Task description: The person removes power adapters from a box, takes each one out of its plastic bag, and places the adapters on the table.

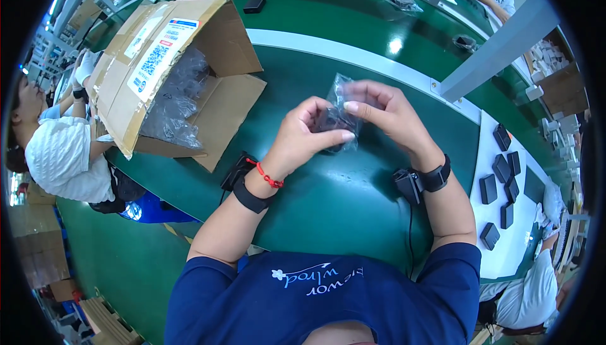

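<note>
Above the green tabletop, both my hands hold a clear plastic bag (341, 86) with something dark inside; its exact kind is hidden by fingers and glare. My left hand (302, 135) pinches the bag's lower left part, thumb across its front. At the bag's upper right, my right hand (390, 115) grips the plastic between thumb and fingers. An open cardboard box (120, 70) lies on its side left of my hands, with several clear plastic bags (172, 113) inside, facing me. Each of my wrists wears a black strap with a small black device.
Several small black boxes (488, 189) lie on a white sheet (502, 253) at the right. A grey metal post (492, 45) rises at the far right. Beyond the white rail, a green surface carries a black box (254, 5) and a bagged item (401, 2). Other people sit left, right and across.
</note>
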### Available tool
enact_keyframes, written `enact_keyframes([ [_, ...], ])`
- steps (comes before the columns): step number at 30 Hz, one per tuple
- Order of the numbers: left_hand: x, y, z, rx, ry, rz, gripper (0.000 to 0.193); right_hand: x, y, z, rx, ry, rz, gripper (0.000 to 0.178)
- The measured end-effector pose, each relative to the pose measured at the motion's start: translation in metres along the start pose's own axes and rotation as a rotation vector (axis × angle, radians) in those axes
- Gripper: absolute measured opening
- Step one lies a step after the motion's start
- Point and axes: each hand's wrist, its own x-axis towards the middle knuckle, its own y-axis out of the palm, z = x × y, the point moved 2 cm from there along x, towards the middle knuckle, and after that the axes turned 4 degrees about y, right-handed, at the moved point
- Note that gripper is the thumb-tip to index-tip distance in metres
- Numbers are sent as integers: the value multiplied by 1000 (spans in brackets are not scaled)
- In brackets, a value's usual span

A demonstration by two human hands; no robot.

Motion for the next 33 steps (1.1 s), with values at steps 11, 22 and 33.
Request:
enact_keyframes([
  [11,1,-19,-1,185,-252,38,43,135,-61,30,-801,-320,-215,22],
  [22,-71,-62,-39,23,128,-426,68,286,2,-46,-1060,-422,-94,46],
  [33,-129,-77,-30,118,133,-655,93,359,78,-99,-1365,-18,-40,47],
])
